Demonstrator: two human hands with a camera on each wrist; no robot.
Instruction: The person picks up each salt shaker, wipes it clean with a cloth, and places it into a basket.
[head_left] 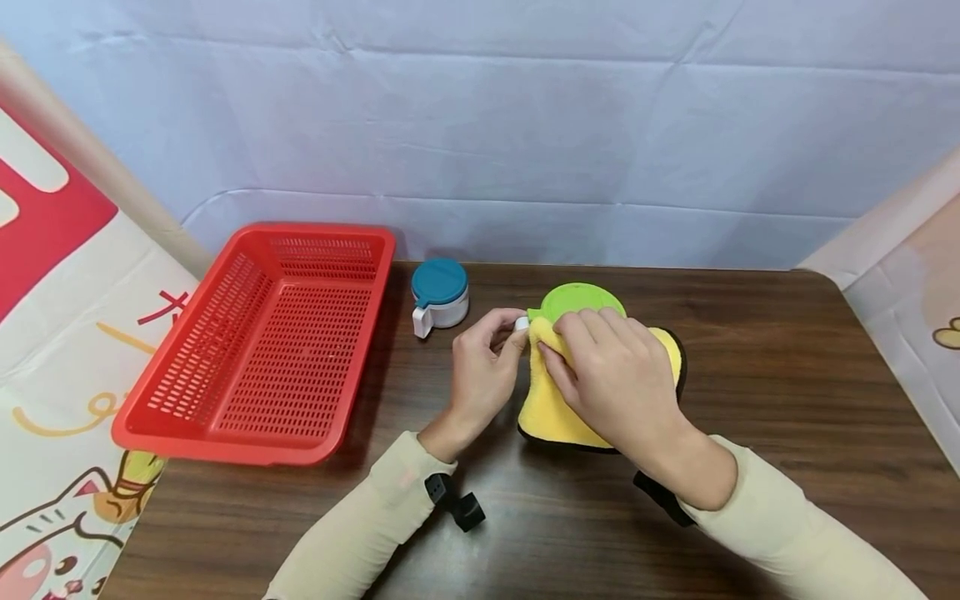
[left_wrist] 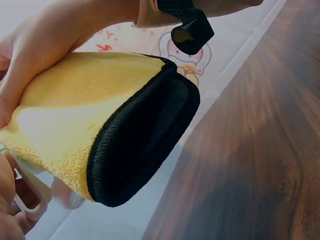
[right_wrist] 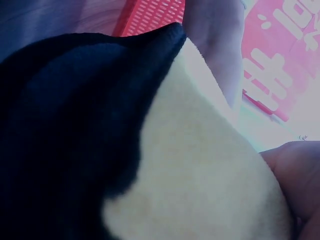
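Observation:
In the head view my left hand (head_left: 483, 367) grips the white handle (head_left: 522, 323) of a jar with a green lid (head_left: 581, 298). The same handle (left_wrist: 37, 200) shows in the left wrist view beside my left fingers (left_wrist: 6, 210). A yellow towel (head_left: 558, 408) with black edging is pinched by my right hand (head_left: 618, 375), which presses it against the jar's side. The towel (left_wrist: 75, 100) hangs folded, its dark underside showing in the left wrist view. Most of the jar's body is hidden behind the towel and hands. In the right wrist view the towel (right_wrist: 200, 165) covers much of the picture.
A red perforated basket (head_left: 300, 358) sits on the left of the dark wooden table (head_left: 787, 400). Between the basket and my hands stands another jar (head_left: 441, 292) with a blue lid and white handle. A pale cloth backdrop (head_left: 525, 133) rises behind the table.

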